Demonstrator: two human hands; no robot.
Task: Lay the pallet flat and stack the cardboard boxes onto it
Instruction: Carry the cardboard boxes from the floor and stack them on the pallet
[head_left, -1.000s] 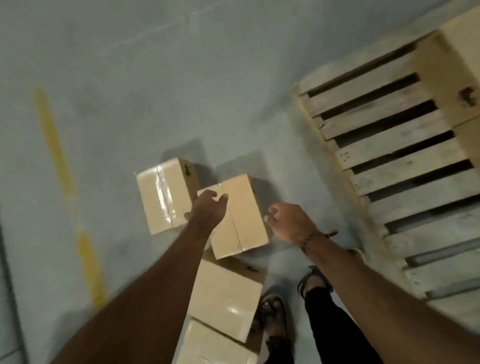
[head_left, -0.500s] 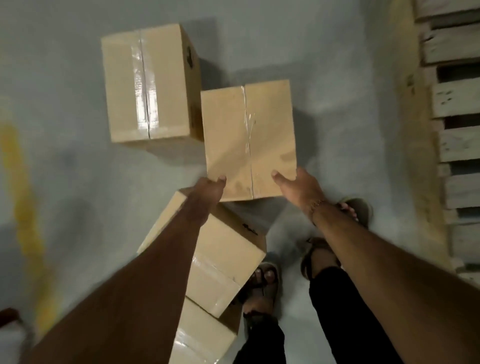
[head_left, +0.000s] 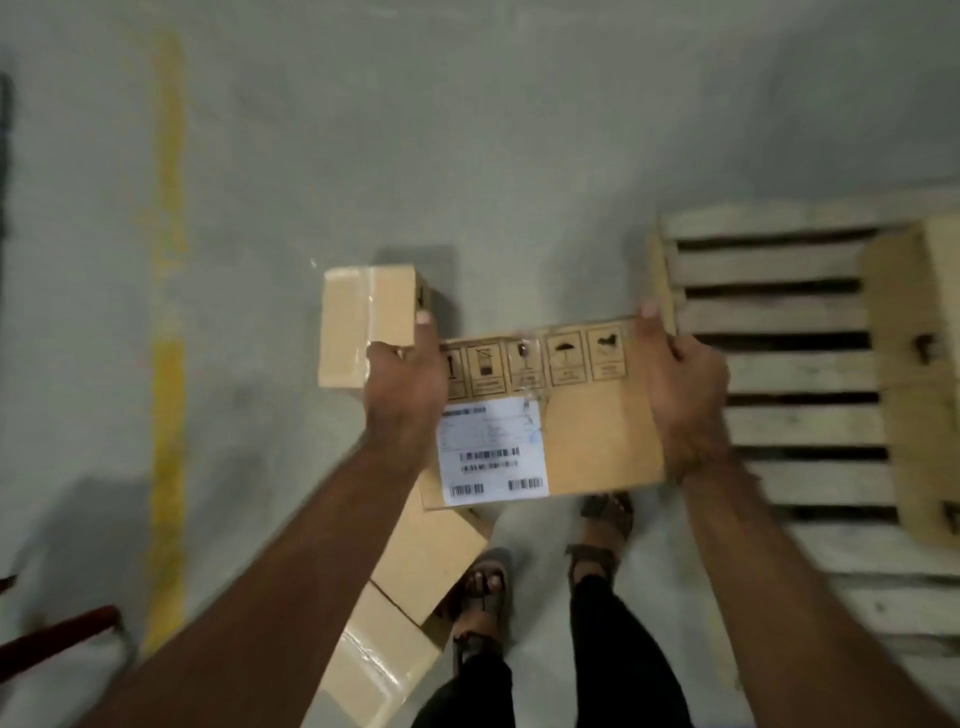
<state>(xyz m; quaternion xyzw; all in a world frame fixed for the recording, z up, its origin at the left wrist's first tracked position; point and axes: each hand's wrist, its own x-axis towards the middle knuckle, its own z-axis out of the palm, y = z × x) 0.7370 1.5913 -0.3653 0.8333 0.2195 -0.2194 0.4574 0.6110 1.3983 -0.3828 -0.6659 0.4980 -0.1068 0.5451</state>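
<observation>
**Head view: labelled box held up, pallet waiting on the right**

Head camera looks down on a cardboard box (head_left: 566, 415), carried above the floor between both hands, shipping label and handling symbols facing up. The left hand (head_left: 402, 395) grips its left edge and the right hand (head_left: 683, 395) its right edge, fingers curled over the far rim. It looks light and stiff; opposite side edges seem the soundest hold, and the symbols suggest gentle handling. A wooden pallet (head_left: 779, 364) lies flat just to the right. Another box (head_left: 363, 322) and two more (head_left: 421, 561) sit on the floor.
</observation>
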